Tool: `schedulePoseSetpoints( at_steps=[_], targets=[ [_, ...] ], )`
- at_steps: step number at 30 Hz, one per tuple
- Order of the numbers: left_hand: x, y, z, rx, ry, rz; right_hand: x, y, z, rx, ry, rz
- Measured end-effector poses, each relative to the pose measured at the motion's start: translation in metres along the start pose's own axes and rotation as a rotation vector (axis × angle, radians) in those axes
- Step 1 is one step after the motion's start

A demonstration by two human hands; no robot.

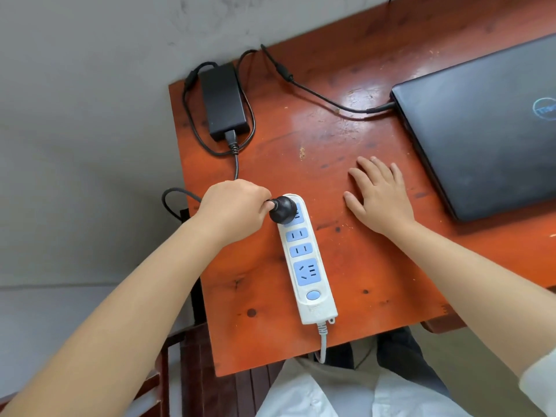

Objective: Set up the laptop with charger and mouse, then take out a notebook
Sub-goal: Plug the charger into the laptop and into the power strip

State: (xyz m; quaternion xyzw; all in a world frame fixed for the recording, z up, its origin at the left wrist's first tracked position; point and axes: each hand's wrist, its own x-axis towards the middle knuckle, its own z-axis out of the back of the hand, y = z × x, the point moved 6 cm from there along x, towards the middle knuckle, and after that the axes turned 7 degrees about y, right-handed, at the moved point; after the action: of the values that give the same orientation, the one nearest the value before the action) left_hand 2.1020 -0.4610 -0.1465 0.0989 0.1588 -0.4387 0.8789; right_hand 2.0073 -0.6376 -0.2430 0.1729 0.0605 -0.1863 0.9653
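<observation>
A closed dark laptop (487,124) lies at the right of the red-brown wooden table (346,164). A black cable (328,99) is plugged into its left side and runs to the black charger brick (222,100) at the table's far left corner. My left hand (231,210) is shut on the charger's black plug (282,209), which sits at the top socket of a white and blue power strip (308,263). My right hand (379,195) rests flat on the table, fingers spread, between the strip and the laptop. No mouse or notebook is in view.
The power strip's white cord (322,341) hangs over the table's near edge. A loop of black cable (173,203) droops past the left edge. A dark wooden chair (192,365) stands at the lower left, against a grey wall and floor.
</observation>
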Motion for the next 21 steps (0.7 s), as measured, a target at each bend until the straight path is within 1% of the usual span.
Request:
schedulePoseSetpoints(
  at_steps=[4,8,11,14,16,19,20,21],
  targets=[
    [0.007,-0.007,0.005,0.084,0.123,0.011,0.0,0.001,0.001,0.005,0.013,0.0],
    [0.013,-0.02,0.005,0.192,0.153,-0.004,0.0,0.002,0.002,0.013,0.017,0.003],
    [0.015,-0.031,0.006,0.205,0.13,-0.025,-0.001,0.002,0.002,0.009,0.018,0.002],
    [0.01,-0.026,0.004,0.21,0.101,-0.028,-0.001,0.002,0.002,0.01,0.016,0.003],
    [0.001,-0.017,0.002,0.158,0.078,-0.006,-0.001,0.002,0.003,0.01,0.013,0.002],
    [-0.01,-0.022,0.008,0.036,-0.024,-0.095,-0.001,0.002,0.002,0.002,0.027,0.003],
    [-0.01,-0.023,0.008,0.066,-0.014,-0.09,-0.001,0.002,0.002,-0.001,0.029,0.004],
    [-0.007,-0.024,0.005,0.12,0.047,-0.058,-0.001,0.002,0.002,-0.001,0.026,0.004]
  ],
)
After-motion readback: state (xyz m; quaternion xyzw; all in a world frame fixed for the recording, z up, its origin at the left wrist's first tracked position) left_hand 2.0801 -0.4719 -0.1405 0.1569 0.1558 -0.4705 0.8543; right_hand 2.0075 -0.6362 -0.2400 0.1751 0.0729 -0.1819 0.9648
